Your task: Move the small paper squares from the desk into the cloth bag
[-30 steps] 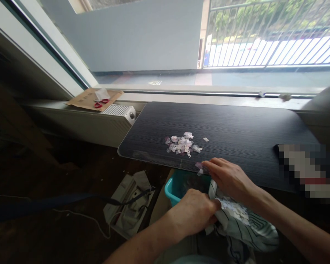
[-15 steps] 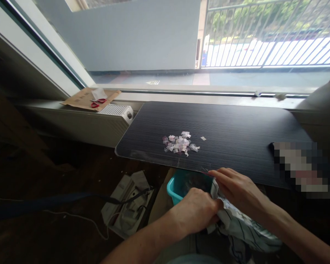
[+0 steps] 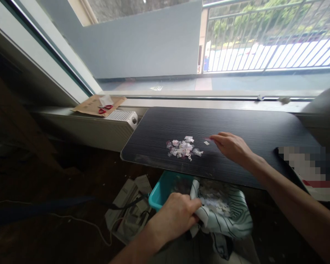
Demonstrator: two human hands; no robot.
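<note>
My left hand is closed on the near left edge of a white cloth with dark stripes. The cloth forms an open-topped pouch, and many small pale scraps lie inside it. Beside it, partly under the table edge, is a teal plastic basin with clear material in it. My right hand is over the table, fingers pinched on a thin pinkish piece too small to name. Just below its tip lies a single white scrap; a heap of small clear and white scraps is to the left.
The dark table stands against the window sill. A pixelated flat object lies at its right. Red-handled scissors rest on a brown envelope by the radiator. A box of white items sits below left.
My right hand has left the cloth and moved up over the table beside the lone scrap. My left hand has shifted slightly left and down with the cloth, which now shows its scraps inside.
</note>
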